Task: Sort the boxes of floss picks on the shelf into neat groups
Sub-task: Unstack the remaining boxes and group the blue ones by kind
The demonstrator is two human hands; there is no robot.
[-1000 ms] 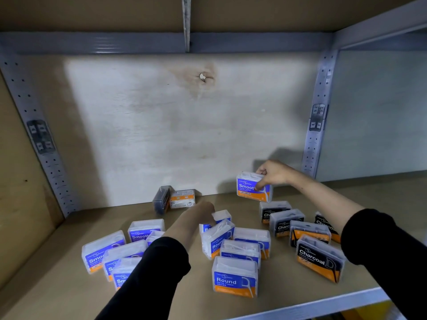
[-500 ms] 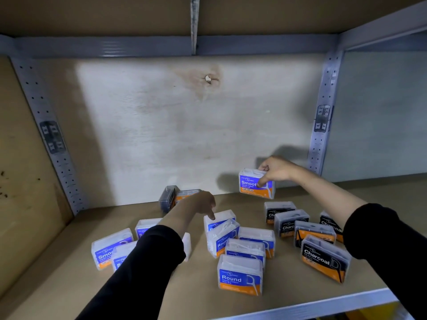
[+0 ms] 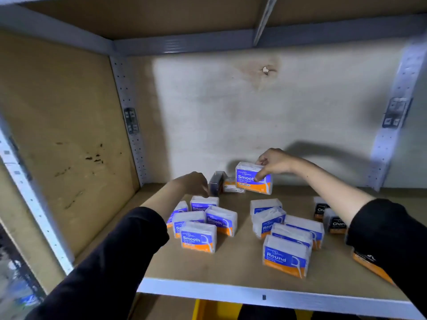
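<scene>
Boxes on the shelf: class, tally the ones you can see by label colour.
Blue-label boxes: 11
Black-label boxes: 3 showing; the right sleeve may hide more
Back pair, labels unclear: 2
Total: 16 showing

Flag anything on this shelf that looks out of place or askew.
A dark box and a white-and-orange box sit alone by the back wall, away from the groups. One Round box leans tilted in its cluster.
</scene>
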